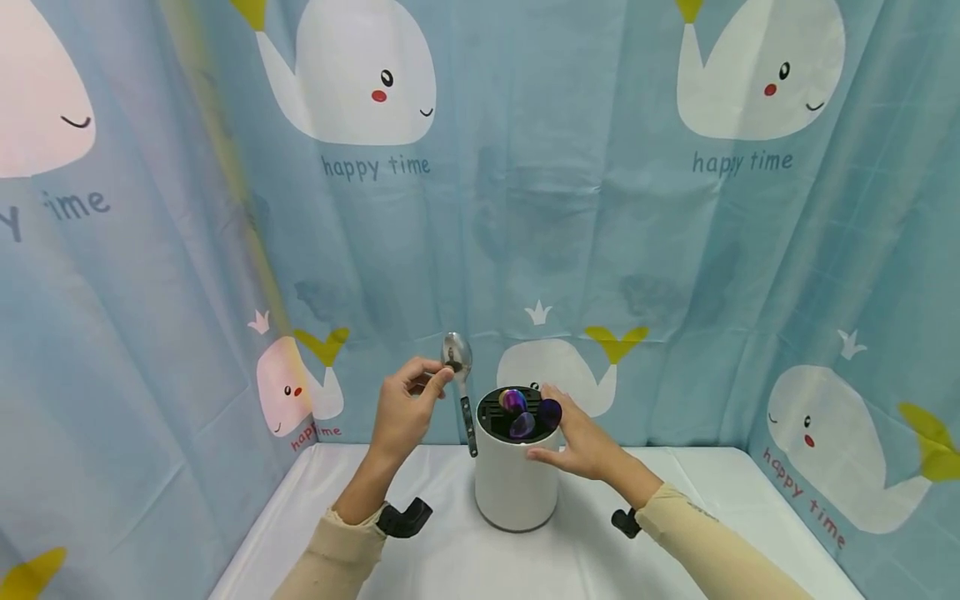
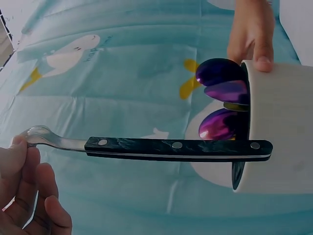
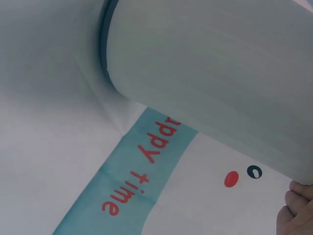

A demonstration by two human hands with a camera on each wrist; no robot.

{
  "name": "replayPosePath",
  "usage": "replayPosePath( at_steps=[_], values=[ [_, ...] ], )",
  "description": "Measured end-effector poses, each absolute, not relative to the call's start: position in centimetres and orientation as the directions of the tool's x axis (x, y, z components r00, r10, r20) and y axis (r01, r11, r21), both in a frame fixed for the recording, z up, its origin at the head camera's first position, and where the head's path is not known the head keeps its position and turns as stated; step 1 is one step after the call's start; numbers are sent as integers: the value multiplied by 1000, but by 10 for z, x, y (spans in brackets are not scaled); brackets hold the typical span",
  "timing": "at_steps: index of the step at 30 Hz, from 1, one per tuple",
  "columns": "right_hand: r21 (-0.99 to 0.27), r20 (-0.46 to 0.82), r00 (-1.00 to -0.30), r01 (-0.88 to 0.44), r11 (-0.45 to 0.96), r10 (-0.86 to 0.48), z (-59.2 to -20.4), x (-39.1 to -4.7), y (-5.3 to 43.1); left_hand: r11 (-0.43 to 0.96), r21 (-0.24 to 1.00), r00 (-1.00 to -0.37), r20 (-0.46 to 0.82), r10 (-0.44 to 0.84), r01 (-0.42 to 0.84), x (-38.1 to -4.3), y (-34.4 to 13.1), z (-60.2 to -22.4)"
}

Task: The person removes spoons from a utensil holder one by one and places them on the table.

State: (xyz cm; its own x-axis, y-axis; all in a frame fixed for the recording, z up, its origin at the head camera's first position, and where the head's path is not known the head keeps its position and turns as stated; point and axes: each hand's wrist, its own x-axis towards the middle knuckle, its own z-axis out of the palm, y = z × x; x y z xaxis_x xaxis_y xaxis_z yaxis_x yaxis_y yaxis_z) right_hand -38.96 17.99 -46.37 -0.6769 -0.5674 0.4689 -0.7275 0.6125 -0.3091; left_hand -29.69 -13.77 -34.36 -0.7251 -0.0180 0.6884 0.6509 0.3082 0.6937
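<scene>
My left hand [image 1: 405, 408] pinches a spoon [image 1: 467, 417] by its shiny metal bowl. The spoon's dark riveted handle hangs downward, just left of a white cylindrical utensil holder [image 1: 517, 492]. In the left wrist view, the handle [image 2: 178, 147] lies across the holder's rim line; whether they touch cannot be told. My right hand [image 1: 588, 446] holds the holder near its top right, thumb in front and fingers toward the back. Several iridescent purple spoons [image 2: 224, 123] stand in the holder, bowls up, above its black slotted top [image 1: 491, 417].
The holder stands on a white-covered table [image 1: 630, 558]. Behind and at both sides hangs a blue curtain [image 1: 525, 225] printed with whales. Dark camera mounts sit on both wrists, the left mount [image 1: 405, 518] close to the holder.
</scene>
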Motion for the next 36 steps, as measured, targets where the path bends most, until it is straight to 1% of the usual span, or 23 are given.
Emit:
replayPosePath(
  at_steps=[5, 10, 18, 26, 30, 36],
  values=[
    [-310, 469, -678, -727, 613, -567, -464, -390, 179, 307, 726, -762, 648, -7, 615, -295, -144, -354],
    [-307, 467, -679, -725, 616, -566, -465, -391, 180, 329, 762, -804, 595, -16, 557, -298, -151, -376],
    [-307, 458, -690, -715, 628, -560, -464, -390, 180, 359, 825, -871, 487, -62, 436, -300, -156, -410],
    [-304, 463, -686, -718, 626, -561, -464, -390, 181, 395, 867, -928, 363, -84, 303, -306, -155, -445],
    [-312, 453, -692, -714, 627, -562, -464, -390, 181, 376, 892, -948, 304, -91, 250, -310, -154, -460],
    [-312, 449, -695, -711, 630, -561, -464, -391, 181, 360, 907, -962, 262, -75, 219, -314, -152, -475]
  ],
)
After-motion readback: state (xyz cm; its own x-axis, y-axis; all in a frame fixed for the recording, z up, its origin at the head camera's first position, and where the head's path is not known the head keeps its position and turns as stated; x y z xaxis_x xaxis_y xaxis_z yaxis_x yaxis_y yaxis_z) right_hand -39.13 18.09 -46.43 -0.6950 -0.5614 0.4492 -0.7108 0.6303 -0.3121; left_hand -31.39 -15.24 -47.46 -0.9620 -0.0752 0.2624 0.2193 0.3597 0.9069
